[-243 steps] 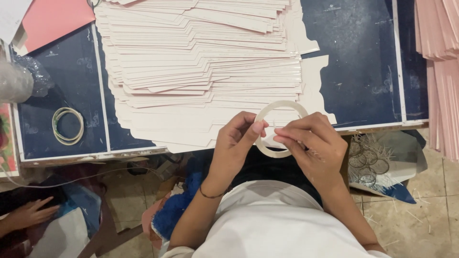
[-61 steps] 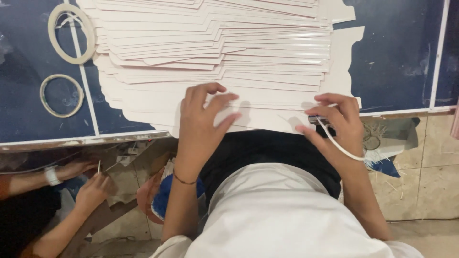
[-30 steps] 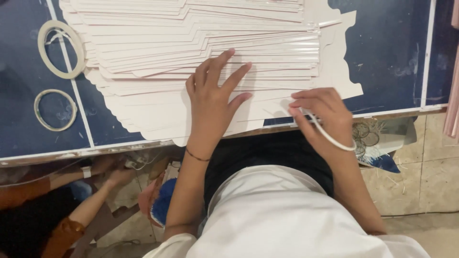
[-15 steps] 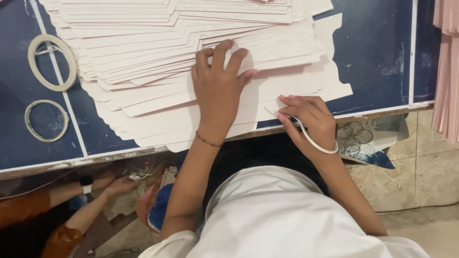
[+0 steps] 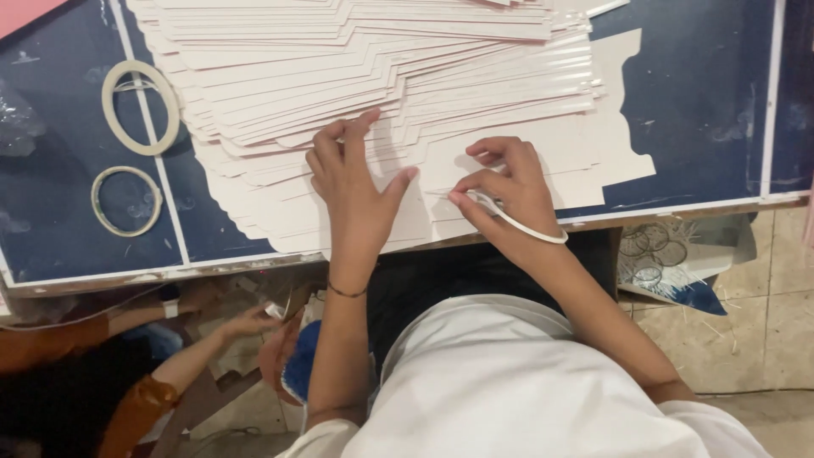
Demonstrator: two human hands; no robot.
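Note:
A wide fanned stack of white die-cut card sheets (image 5: pixel 381 76) covers the dark blue table (image 5: pixel 704 102). My left hand (image 5: pixel 356 182) lies flat on the nearest sheets with fingers spread, pressing them down. My right hand (image 5: pixel 509 191) sits just to its right near the table's front edge, fingers pinched on a thin white tape roll (image 5: pixel 526 225) that hangs around the hand, with its fingertips touching the top sheet.
Two more tape rings lie on the table at left, a larger ring (image 5: pixel 140 106) above a smaller ring (image 5: pixel 127 201). Below the table edge at lower left, another person's hands (image 5: pixel 246 322) and orange sleeves are busy. Spent tape cores (image 5: pixel 653 250) lie on the tiled floor at right.
My left hand has stayed pressed on the sheets while sliding slightly. My right hand has moved left with the tape roll, closer to the left hand. The view has shifted.

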